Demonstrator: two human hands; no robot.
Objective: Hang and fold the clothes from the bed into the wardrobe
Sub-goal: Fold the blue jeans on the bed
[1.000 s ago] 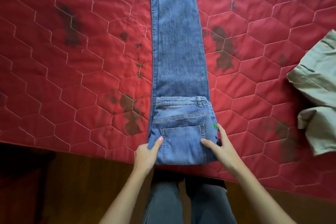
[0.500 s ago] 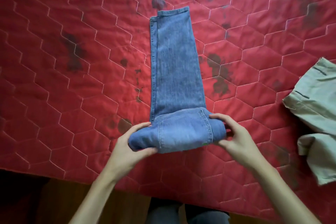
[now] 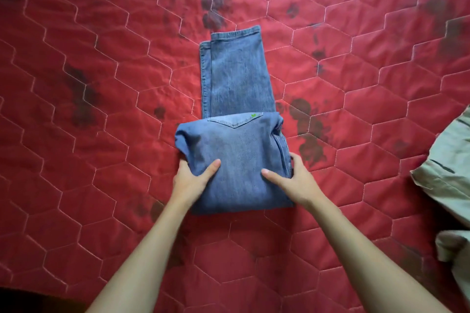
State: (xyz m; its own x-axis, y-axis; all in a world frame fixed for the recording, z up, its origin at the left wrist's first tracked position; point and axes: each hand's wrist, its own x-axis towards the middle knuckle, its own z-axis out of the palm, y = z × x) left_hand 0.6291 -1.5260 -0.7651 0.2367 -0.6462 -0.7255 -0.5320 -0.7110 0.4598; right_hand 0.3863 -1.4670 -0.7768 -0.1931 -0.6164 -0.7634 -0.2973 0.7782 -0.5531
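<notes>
A pair of blue jeans [image 3: 237, 145] lies on the red quilted bed cover [image 3: 101, 89], folded lengthwise, with its waist end turned over into a thick fold. The leg ends stretch away from me past that fold. My left hand [image 3: 190, 181] grips the fold's left edge, thumb on top and fingers tucked under the denim. At the right edge my right hand [image 3: 292, 183] grips the fold the same way, thumb lying on top and fingers curled around the side.
A pale green garment [image 3: 447, 168] lies crumpled at the right edge of the bed. Dark stains mark the red cover around the jeans. A dark strip of floor shows at the bottom left corner.
Both hands lifted the waist end and rolled it forward over the legs, then laid it down flat. The uncovered stretch of leg is shorter, and my view moved further over the bed.
</notes>
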